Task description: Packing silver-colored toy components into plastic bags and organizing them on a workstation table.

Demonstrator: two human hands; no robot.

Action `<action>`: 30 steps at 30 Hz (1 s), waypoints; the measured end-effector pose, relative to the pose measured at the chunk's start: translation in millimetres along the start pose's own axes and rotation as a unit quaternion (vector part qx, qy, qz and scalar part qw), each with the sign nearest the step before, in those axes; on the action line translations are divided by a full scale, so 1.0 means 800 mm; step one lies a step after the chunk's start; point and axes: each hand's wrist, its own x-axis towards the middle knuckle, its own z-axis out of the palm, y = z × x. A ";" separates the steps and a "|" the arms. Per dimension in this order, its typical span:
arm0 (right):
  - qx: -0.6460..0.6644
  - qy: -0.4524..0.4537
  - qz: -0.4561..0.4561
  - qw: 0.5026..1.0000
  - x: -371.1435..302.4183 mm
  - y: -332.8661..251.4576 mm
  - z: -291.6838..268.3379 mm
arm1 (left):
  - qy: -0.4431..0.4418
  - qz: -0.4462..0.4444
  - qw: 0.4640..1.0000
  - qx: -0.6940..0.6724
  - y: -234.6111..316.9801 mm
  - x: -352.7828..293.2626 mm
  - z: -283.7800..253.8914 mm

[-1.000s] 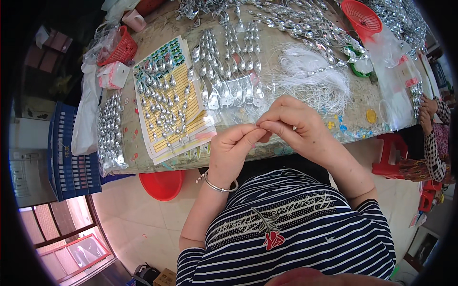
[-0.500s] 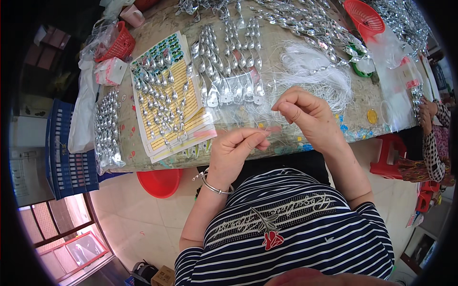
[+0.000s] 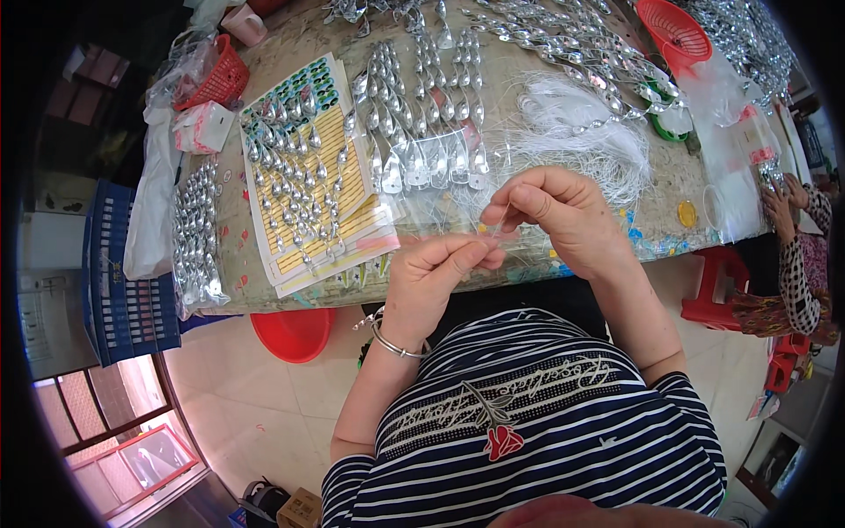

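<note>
Close above the table's near edge, my left hand [image 3: 431, 280] is closed in a pinch, thumb against forefinger. My right hand [image 3: 563, 220] pinches beside it, its fingertips almost meeting the left ones. A thin pale thread [image 3: 498, 227], only faintly visible, runs between the two pinches. Just beyond my hands, twisted silver spiral strands [image 3: 387, 97] lie in rows with wide flat ends toward me. A loose bundle of white thread [image 3: 585, 141] spreads to their right. More silver strands [image 3: 290, 198] rest on printed yellow and green sheets [image 3: 356, 189] at the left.
A red basket [image 3: 227, 75] and a white box [image 3: 204, 128] stand far left, a red strainer basket [image 3: 673, 31] far right. Bagged silver strands [image 3: 198, 238] lie at the left edge. A red basin [image 3: 295, 336] is below. Another person's hands [image 3: 783, 207] work at right.
My right hand has moved left and slightly down, closing the gap to my left hand. My left hand has hardly moved. The other person's hands at the right have shifted a little.
</note>
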 end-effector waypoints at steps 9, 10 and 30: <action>-0.313 -0.053 -0.172 0.932 -0.003 0.004 0.005 | -0.014 0.006 1.000 0.022 -0.002 0.000 -0.002; -0.312 -0.052 -0.154 0.936 -0.003 0.004 0.006 | -0.013 0.005 1.000 0.022 -0.003 0.000 -0.003; -0.224 -0.012 -0.101 0.969 -0.009 0.016 -0.001 | 0.060 0.005 0.996 -0.072 0.001 -0.004 0.005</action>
